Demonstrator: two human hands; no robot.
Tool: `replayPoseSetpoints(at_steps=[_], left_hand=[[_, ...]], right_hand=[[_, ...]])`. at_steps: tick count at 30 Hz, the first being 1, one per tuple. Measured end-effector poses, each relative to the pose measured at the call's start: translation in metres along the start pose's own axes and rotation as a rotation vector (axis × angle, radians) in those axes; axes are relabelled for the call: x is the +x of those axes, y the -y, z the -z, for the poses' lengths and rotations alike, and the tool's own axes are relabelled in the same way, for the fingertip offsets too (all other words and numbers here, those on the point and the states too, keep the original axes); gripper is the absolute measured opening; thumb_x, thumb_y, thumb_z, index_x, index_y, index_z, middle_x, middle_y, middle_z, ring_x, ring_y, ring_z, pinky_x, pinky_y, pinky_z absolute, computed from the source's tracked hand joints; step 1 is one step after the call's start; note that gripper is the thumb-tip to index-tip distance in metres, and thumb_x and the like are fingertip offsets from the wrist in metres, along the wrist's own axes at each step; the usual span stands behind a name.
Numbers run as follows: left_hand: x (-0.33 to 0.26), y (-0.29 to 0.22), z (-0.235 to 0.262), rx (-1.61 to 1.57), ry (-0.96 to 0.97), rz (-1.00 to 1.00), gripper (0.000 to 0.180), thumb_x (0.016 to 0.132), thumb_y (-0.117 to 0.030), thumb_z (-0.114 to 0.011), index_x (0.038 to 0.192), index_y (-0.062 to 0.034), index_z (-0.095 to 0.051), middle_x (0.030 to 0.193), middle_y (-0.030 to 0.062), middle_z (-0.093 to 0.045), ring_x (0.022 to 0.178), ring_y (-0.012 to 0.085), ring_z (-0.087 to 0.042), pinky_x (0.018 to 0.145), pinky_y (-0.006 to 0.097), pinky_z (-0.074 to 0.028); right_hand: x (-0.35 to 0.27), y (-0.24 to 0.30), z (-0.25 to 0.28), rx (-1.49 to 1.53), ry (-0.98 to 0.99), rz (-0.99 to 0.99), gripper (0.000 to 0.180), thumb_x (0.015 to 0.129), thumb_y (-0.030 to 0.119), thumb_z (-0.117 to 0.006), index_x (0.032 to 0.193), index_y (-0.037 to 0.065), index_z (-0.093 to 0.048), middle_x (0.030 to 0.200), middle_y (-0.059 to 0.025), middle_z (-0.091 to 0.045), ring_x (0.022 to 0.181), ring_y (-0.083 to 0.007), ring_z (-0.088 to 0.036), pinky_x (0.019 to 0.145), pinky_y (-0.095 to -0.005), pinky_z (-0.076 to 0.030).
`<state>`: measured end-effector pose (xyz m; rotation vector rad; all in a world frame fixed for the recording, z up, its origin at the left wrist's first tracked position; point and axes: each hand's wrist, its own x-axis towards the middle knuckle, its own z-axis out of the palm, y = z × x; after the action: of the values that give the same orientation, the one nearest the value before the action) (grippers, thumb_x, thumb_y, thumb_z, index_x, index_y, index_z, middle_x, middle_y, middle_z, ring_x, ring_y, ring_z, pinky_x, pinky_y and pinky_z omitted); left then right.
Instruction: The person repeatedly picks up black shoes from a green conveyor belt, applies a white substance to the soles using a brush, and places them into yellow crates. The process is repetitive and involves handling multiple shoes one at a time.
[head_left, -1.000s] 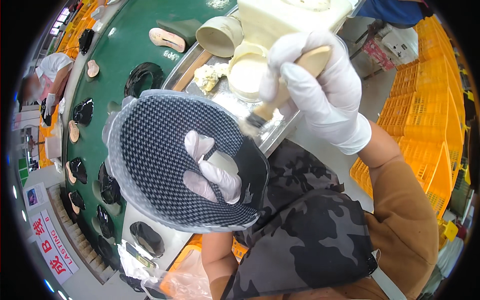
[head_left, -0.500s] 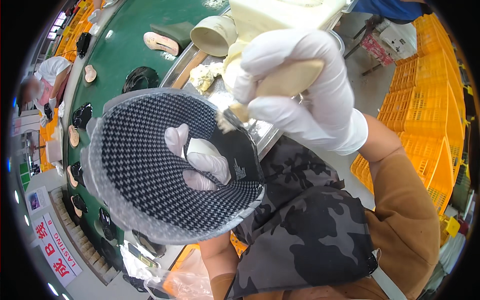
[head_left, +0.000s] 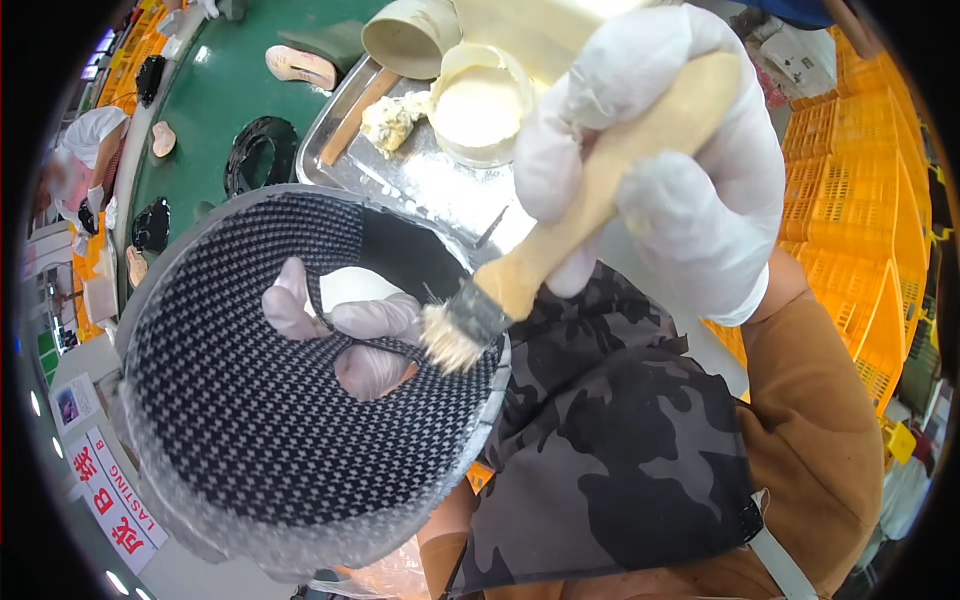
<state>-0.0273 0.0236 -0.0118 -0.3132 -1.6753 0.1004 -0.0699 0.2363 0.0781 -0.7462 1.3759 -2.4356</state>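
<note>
Head view: right hand (head_left: 660, 150) grips wooden brush (head_left: 560, 240), left hand (head_left: 350, 330) holds black-and-white houndstooth shoe upper (head_left: 250, 420).

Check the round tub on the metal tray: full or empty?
Nearly full. The round tub on the metal tray shows a pale cream surface close below its rim; its depth cannot be told.

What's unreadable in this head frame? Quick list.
- Left hand: only fingers show through the checked shoe upper's opening; the upper hides the rest.
- Brush: handle mostly under the right hand.
- Metal tray: far edge behind the pale pot.
</note>
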Motion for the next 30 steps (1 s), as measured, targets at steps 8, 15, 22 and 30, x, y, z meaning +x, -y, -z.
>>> replayPoseSetpoints(at_steps=[8, 15, 22, 30], left_hand=[[0.002, 0.003, -0.011, -0.169, -0.318, 0.041, 0.021, 0.086, 0.004, -0.029, 0.106, 0.0073, -0.028, 0.109, 0.0348, -0.041, 0.085, 0.0337, -0.056, 0.077, 0.042, -0.051], [0.015, -0.012, 0.004, -0.118, -0.006, 0.159, 0.014, 0.086, 0.005, -0.029, 0.099, 0.0107, -0.028, 0.112, 0.0322, -0.039, 0.087, 0.0348, -0.055, 0.068, 0.038, -0.054], [0.018, -0.024, -0.008, 0.268, -0.018, -0.058, 0.023, 0.092, -0.005, -0.027, 0.107, 0.0122, -0.029, 0.097, 0.0160, -0.028, 0.093, 0.0359, -0.053, 0.067, 0.032, -0.056], [-0.002, -0.020, 0.023, -0.544, 0.251, 0.815, 0.042, 0.091, -0.019, -0.034, 0.124, 0.0072, -0.031, 0.123, 0.0172, -0.041, 0.102, 0.0212, -0.044, 0.094, 0.033, -0.030]], right_hand=[[-0.015, -0.018, 0.005, -0.081, 0.062, 0.087, 0.028, 0.079, 0.009, -0.059, 0.096, 0.005, -0.037, 0.082, -0.0133, -0.053, 0.067, -0.0188, -0.058, 0.049, -0.0243, -0.050], [-0.012, -0.020, 0.007, -0.024, 0.094, 0.140, 0.024, 0.081, 0.007, -0.056, 0.095, 0.005, -0.037, 0.080, -0.0138, -0.053, 0.062, -0.0170, -0.056, 0.050, -0.0249, -0.046], [0.008, -0.047, 0.023, -0.376, 0.151, 0.310, 0.023, 0.082, 0.002, -0.055, 0.098, 0.003, -0.038, 0.087, -0.0092, -0.051, 0.076, -0.0151, -0.056, 0.055, -0.0240, -0.048], [0.044, -0.042, 0.015, -0.230, 0.015, 0.426, 0.023, 0.081, 0.001, -0.057, 0.099, 0.003, -0.041, 0.089, -0.0072, -0.053, 0.080, -0.0134, -0.054, 0.066, -0.0232, -0.047]])
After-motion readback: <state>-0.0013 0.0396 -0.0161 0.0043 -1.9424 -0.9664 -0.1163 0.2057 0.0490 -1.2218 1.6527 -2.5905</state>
